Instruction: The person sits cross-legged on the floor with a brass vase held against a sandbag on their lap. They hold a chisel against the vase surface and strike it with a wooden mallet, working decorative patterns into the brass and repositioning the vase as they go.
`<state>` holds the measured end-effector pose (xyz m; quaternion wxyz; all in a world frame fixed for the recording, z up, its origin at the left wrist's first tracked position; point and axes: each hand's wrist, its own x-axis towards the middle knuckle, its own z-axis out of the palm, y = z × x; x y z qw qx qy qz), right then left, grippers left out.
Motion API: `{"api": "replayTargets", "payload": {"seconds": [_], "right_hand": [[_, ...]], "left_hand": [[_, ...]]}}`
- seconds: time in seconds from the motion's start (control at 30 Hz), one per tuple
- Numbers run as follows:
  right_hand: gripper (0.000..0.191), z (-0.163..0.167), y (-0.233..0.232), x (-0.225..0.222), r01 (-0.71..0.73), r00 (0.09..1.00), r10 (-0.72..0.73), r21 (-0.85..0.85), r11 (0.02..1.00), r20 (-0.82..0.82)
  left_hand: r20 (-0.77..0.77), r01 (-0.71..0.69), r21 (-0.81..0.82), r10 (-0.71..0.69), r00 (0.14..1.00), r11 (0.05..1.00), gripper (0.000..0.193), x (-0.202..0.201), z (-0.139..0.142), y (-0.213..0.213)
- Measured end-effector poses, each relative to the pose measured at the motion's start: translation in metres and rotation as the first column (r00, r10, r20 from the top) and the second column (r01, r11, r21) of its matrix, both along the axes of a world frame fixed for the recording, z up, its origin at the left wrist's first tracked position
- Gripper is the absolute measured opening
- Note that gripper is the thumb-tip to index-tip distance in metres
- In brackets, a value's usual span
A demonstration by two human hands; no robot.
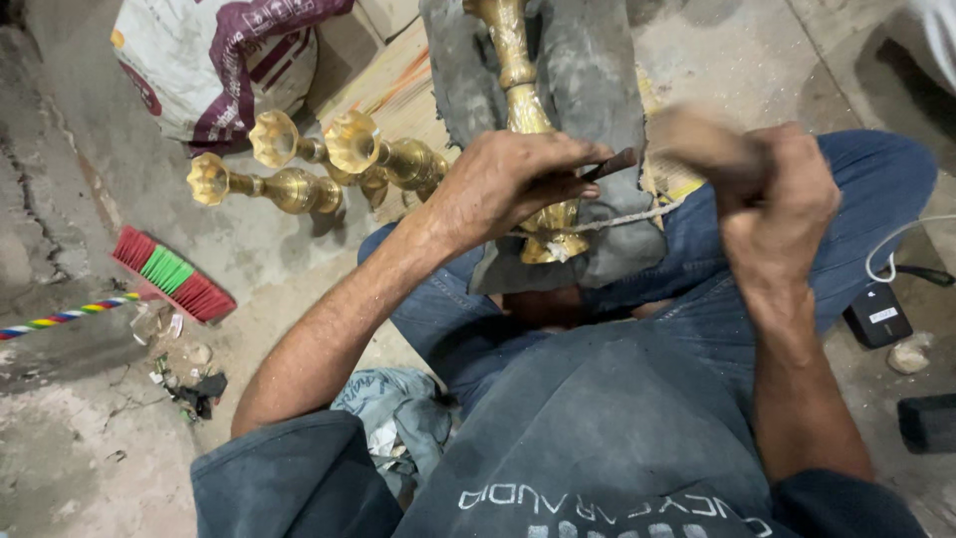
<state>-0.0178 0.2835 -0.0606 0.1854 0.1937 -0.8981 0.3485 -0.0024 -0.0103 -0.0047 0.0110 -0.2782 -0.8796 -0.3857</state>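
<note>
A tall brass stand lies across a grey cloth on my lap, its base toward me. My left hand rests over the lower part of the brass piece and pinches a thin dark metal tool against it. My right hand is closed around a wooden handle, which is blurred by motion, just right of the tool's end. A pale cord runs across the brass base.
Several brass stands lie on the concrete floor at my left. A white and maroon sack sits behind them. A striped-handled broom lies further left. A black box with a white cable is at right.
</note>
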Motion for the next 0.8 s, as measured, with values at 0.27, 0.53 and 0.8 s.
{"api": "replayTargets", "payload": {"seconds": [0.27,0.53,0.8], "right_hand": [[0.032,0.024,-0.007,0.003,0.013,0.987,0.020,-0.205,0.979,0.158],[0.030,0.046,-0.014,0.001,0.027,0.977,0.028,-0.256,0.966,0.210],[0.030,0.027,0.001,-0.004,-0.069,0.978,0.143,0.416,0.907,-0.149]], "left_hand": [[-0.010,0.007,0.035,-0.006,1.000,0.999,0.034,0.000,-0.003,-0.005],[-0.014,-0.009,0.078,0.010,1.000,0.997,0.033,0.003,-0.002,-0.006],[-0.014,-0.005,0.078,0.006,1.000,0.997,0.033,0.005,-0.007,-0.006]]}}
